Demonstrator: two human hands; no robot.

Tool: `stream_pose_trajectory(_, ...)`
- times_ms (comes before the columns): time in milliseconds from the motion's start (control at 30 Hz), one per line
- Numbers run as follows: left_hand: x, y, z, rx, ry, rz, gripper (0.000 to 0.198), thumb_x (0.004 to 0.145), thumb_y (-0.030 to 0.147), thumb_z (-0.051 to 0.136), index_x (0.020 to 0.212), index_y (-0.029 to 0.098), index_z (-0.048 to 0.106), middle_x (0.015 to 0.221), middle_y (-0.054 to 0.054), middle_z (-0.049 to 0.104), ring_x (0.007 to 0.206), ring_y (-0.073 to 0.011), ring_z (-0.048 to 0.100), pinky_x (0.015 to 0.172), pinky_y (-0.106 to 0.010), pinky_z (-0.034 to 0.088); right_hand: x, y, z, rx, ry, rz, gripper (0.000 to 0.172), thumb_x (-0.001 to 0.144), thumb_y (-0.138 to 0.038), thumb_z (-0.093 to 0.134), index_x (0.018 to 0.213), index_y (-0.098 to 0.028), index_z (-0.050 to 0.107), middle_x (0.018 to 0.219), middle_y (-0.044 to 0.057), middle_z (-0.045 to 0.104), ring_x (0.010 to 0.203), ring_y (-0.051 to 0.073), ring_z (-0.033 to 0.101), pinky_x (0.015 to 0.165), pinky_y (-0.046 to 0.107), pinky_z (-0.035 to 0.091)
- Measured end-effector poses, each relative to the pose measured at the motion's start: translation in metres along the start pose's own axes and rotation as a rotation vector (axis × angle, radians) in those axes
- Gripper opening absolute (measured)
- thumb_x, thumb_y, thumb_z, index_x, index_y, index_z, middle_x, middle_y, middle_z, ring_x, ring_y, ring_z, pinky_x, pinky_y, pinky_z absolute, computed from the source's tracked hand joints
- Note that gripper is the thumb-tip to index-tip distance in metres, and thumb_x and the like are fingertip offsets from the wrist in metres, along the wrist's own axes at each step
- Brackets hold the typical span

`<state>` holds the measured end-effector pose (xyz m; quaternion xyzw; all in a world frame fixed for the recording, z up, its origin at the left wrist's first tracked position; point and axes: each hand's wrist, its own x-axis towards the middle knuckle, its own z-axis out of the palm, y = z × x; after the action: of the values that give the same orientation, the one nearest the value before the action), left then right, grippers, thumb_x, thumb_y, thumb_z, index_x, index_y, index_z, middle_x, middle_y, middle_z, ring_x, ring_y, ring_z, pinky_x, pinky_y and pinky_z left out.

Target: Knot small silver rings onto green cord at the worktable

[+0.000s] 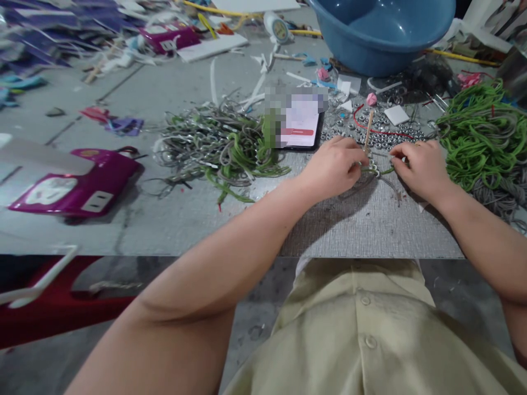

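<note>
Right hand (422, 167) pinches green cord (386, 171) | left hand (334, 164) beside stick (368, 132), grip I can't tell | basin (376, 52) far right

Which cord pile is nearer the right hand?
The mostly green pile, just right of the right hand; the other pile, mixed with silvery pieces, lies left of the phone.

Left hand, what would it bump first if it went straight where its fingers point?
Probably the stick, right by the fingertips of the left hand. Depth is unclear; they may already touch.
</note>
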<state>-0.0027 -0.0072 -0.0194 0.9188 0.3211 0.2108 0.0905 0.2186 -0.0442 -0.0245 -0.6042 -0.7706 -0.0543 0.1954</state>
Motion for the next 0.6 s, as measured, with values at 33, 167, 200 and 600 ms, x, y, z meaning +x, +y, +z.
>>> stream_pose_trajectory(33, 0.000, 0.000, 0.000, -0.007, 0.012, 0.003, 0.034, 0.084, 0.011, 0.046, 0.098, 0.017, 0.076, 0.099, -0.010, 0.068, 0.097, -0.0236, 0.061, 0.094, -0.045, 0.050, -0.001, -0.001, -0.002, 0.044, 0.018, 0.000, 0.015, 0.091, -0.026, 0.054, 0.093, -0.023, 0.069, 0.085, 0.006, 0.074, 0.084, 0.025, 0.065, 0.085, 0.042, 0.039)
stream_pose_trajectory(167, -0.001, 0.000, 0.000, -0.027, 0.021, 0.037, 0.036, 0.082, 0.011, 0.048, 0.096, 0.021, 0.079, 0.104, -0.008, 0.068, 0.099, -0.0231, 0.060, 0.095, -0.046, 0.049, -0.006, -0.011, -0.011, 0.262, 0.012, -0.059, 0.012, 0.090, -0.029, 0.058, 0.091, -0.022, 0.067, 0.085, 0.006, 0.073, 0.080, 0.023, 0.064, 0.080, 0.038, 0.043)
stream_pose_trajectory(200, -0.001, 0.001, -0.001, -0.031, 0.010, 0.049, 0.035, 0.082, 0.012, 0.048, 0.094, 0.022, 0.079, 0.105, -0.007, 0.068, 0.100, -0.0231, 0.059, 0.095, -0.046, 0.048, -0.007, -0.014, -0.012, 0.310, -0.015, -0.080, 0.012, 0.089, -0.029, 0.058, 0.091, -0.022, 0.067, 0.086, 0.006, 0.072, 0.080, 0.022, 0.064, 0.077, 0.037, 0.043)
stream_pose_trajectory(600, -0.003, -0.001, 0.004, -0.053, -0.037, 0.140, 0.032, 0.082, 0.016, 0.050, 0.084, 0.025, 0.080, 0.109, -0.006, 0.069, 0.111, -0.0253, 0.057, 0.098, -0.047, 0.043, -0.012, -0.027, -0.012, 0.378, -0.257, -0.062, 0.008, 0.083, -0.022, 0.060, 0.086, -0.021, 0.067, 0.080, 0.004, 0.070, 0.070, 0.018, 0.057, 0.067, 0.031, 0.037)
